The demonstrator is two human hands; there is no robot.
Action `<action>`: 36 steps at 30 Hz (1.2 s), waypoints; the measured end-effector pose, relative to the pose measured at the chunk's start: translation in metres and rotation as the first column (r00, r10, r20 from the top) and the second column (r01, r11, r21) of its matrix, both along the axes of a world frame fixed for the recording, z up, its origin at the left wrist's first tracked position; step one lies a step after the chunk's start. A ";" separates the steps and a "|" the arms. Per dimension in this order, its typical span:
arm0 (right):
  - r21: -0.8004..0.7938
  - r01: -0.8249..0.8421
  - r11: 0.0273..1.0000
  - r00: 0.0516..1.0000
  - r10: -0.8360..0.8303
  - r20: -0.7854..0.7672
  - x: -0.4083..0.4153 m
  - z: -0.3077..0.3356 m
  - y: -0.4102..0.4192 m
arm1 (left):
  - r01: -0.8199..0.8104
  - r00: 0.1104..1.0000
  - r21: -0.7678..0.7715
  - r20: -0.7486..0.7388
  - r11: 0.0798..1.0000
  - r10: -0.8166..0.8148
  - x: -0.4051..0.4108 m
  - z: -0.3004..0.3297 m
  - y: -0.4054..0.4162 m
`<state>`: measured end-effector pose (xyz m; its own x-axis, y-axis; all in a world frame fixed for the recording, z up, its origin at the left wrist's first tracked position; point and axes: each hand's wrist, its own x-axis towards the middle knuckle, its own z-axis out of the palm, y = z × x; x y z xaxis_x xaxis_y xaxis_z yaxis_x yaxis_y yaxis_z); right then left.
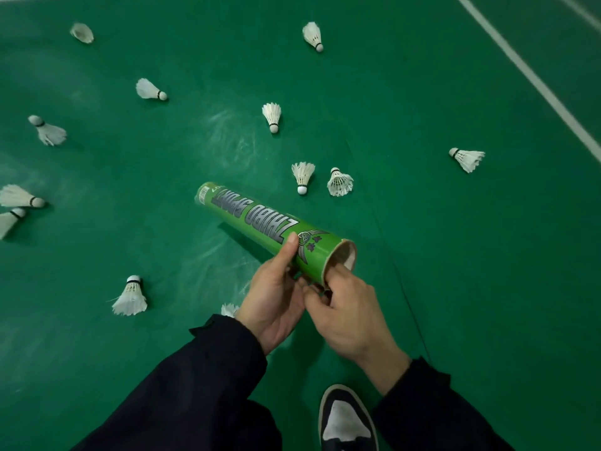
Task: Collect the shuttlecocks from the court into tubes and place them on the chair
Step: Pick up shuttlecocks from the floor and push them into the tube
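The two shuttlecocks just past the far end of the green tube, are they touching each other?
Apart. The head view shows a strip of green floor between the left shuttlecock and the right shuttlecock.

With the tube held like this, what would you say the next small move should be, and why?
Probably free the right hand and reach for a nearby shuttlecock. The left hand already holds the green tube, its near end looks open, and many shuttlecocks lie on the court.
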<state>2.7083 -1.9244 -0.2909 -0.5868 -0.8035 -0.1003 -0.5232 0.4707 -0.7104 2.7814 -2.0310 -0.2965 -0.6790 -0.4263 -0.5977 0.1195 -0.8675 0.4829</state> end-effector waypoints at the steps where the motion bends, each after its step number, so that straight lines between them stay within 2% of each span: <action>1: -0.014 0.019 1.000 1.000 -0.019 -0.004 0.002 0.000 0.000 | 0.012 1.000 -0.003 -0.015 1.000 -0.012 0.001 -0.001 0.000; 6: -0.173 0.160 0.972 0.987 -0.153 0.053 0.012 -0.002 0.001 | 0.002 0.999 -0.053 -0.054 0.999 -0.005 0.003 0.002 0.003; 8: -0.252 0.197 0.947 0.979 -0.180 0.091 0.016 -0.007 0.003 | 0.032 0.999 -0.109 0.012 0.994 -0.031 0.003 0.003 0.002; 10: -0.324 0.270 0.907 0.955 -0.208 0.213 0.014 -0.010 0.007 | -0.008 0.994 -0.151 0.111 0.989 0.024 0.007 0.001 -0.012; 12: -0.350 0.407 0.844 0.868 -0.238 0.435 0.006 -0.014 0.015 | -0.159 0.964 -0.198 0.181 0.967 0.195 0.021 -0.009 -0.043; 14: -0.345 0.528 0.776 0.742 -0.223 0.633 -0.006 -0.019 0.030 | -0.341 0.885 -0.293 0.220 0.893 0.410 0.043 -0.015 -0.080; 16: -0.324 0.576 0.751 0.661 -0.193 0.725 -0.017 -0.023 0.045 | -0.447 0.808 -0.354 0.234 0.821 0.541 0.068 -0.020 -0.110; 18: -0.296 0.632 0.717 0.559 -0.157 0.814 -0.024 -0.027 0.055 | -0.432 0.798 -0.394 0.253 0.811 0.547 0.088 -0.029 -0.131; 20: -0.261 0.667 0.697 0.470 -0.123 0.874 -0.029 -0.034 0.065 | -0.368 0.829 -0.391 0.272 0.843 0.488 0.100 -0.035 -0.137; 24: -0.137 0.688 0.713 0.371 -0.183 0.911 -0.035 -0.042 0.074 | -0.281 0.834 -0.465 0.315 0.839 0.454 0.099 -0.038 -0.126; 28: -0.024 0.610 0.792 0.380 -0.266 0.886 -0.038 -0.041 0.074 | -0.254 0.817 -0.534 0.328 0.806 0.475 0.094 -0.034 -0.113; 33: 0.108 0.416 0.903 0.414 -0.294 0.861 -0.040 -0.032 0.076 | -0.246 0.807 -0.537 0.347 0.807 0.478 0.101 -0.041 -0.108; 35: 0.114 0.364 0.924 0.406 -0.267 0.874 -0.038 -0.027 0.075 | -0.274 0.808 -0.513 0.335 0.813 0.484 0.108 -0.043 -0.111; 36: 0.093 0.388 0.917 0.399 -0.259 0.880 -0.038 -0.025 0.072 | -0.276 0.812 -0.510 0.330 0.815 0.482 0.110 -0.044 -0.113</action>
